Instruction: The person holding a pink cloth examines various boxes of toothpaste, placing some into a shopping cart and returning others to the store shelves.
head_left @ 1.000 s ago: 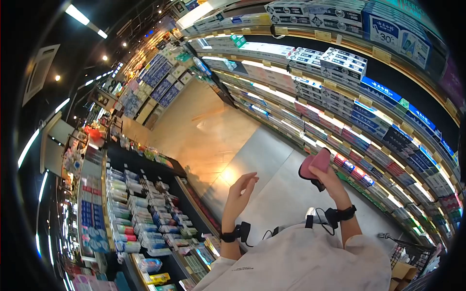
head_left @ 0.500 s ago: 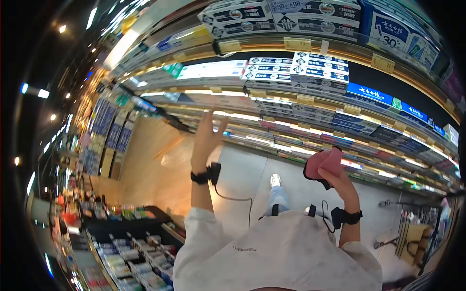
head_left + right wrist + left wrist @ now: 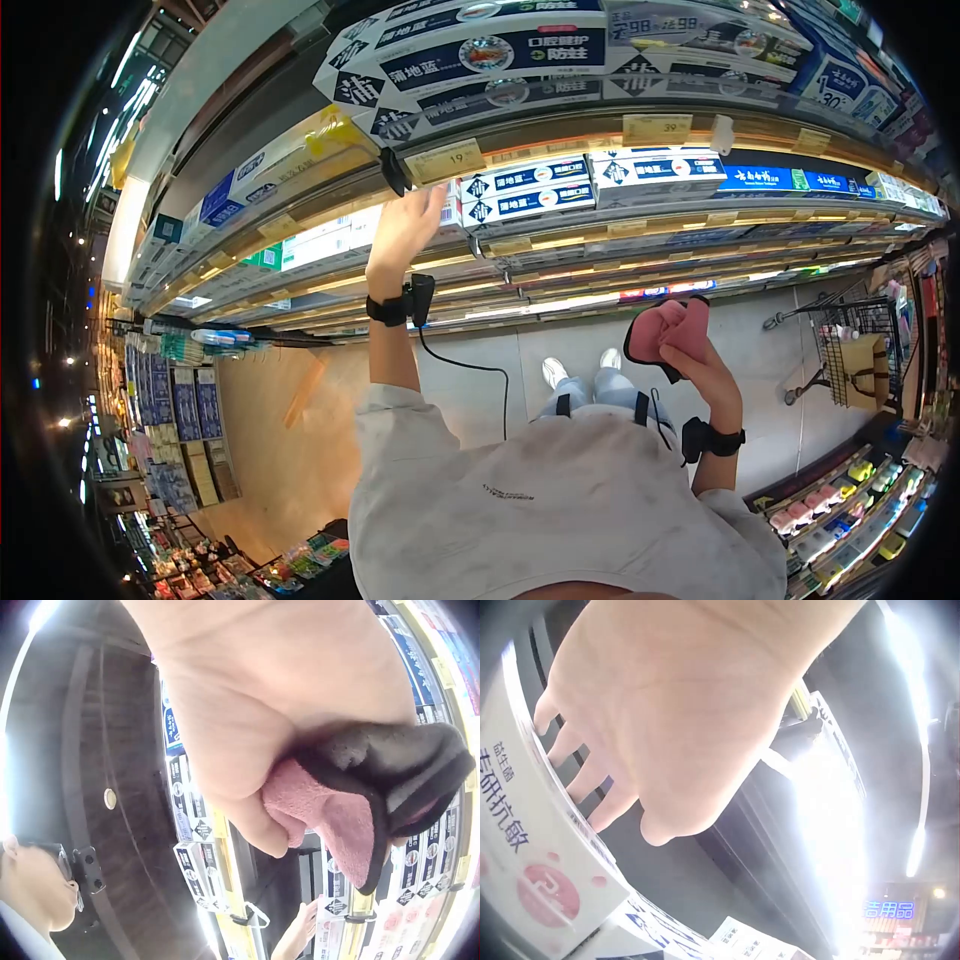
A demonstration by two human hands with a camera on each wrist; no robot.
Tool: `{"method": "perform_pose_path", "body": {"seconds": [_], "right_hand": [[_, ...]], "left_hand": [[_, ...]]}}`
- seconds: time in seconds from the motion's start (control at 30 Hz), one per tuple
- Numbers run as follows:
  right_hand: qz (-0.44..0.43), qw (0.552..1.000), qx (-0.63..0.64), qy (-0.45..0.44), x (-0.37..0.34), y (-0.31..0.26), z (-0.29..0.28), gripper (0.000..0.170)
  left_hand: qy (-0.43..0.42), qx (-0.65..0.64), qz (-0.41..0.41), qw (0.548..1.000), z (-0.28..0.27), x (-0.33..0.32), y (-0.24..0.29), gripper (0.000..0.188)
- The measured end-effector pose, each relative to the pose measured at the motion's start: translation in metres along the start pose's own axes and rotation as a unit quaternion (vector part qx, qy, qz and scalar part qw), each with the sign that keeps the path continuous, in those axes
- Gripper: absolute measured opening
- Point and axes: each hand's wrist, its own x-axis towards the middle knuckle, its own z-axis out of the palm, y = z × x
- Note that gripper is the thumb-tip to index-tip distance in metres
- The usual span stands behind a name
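Note:
In the head view my left hand (image 3: pixel 402 235) reaches in under a shelf edge, with the fingers over the row of toothpaste boxes (image 3: pixel 530 187). Seen from the left wrist, its fingers stretch down along the top edge of a white box (image 3: pixel 536 847) with dark lettering and a pink print; the thumb points downward, apart from the box. My right hand (image 3: pixel 708 368) is held out in front of the lower shelves and grips a folded pink cloth (image 3: pixel 655 335) with black edging. The right wrist view shows the cloth's grey underside (image 3: pixel 360 757) bunched in the fingers.
More boxed toothpaste (image 3: pixel 470 60) fills the shelf above, behind a rail with price tags (image 3: pixel 445 160). On the right stands a wire shopping cart (image 3: pixel 832 340) with a brown bag (image 3: pixel 870 370) in it. A low display rack (image 3: pixel 830 520) lies behind at lower right.
My body has turned left to face the shelves and come closer. The left hand has risen from over the floor to the toothpaste boxes; the right keeps its grip on the cloth.

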Motion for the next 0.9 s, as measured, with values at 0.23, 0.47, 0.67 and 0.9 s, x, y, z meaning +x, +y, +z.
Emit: {"method": "perform_pose_path", "body": {"seconds": [0.23,0.47,0.67,0.9], "right_hand": [[-0.015,0.998,-0.054,-0.042,0.039,-0.013,0.007,0.046],[-0.126,0.981,-0.050,-0.137,0.051,-0.024,0.014,0.048],[-0.124,0.982,-0.011,-0.145,0.054,-0.021,0.003,0.052],[-0.085,0.987,-0.020,-0.135,0.064,-0.016,-0.013,0.053]], "left_hand": [[0.033,-0.055,-0.171,0.983,-0.004,0.016,0.019,0.046],[0.004,-0.015,0.081,0.997,0.024,0.072,0.018,0.041],[-0.090,-0.010,0.039,0.995,0.008,0.064,0.055,0.041],[-0.106,-0.049,0.099,0.988,0.025,0.045,0.087,0.055]]}}
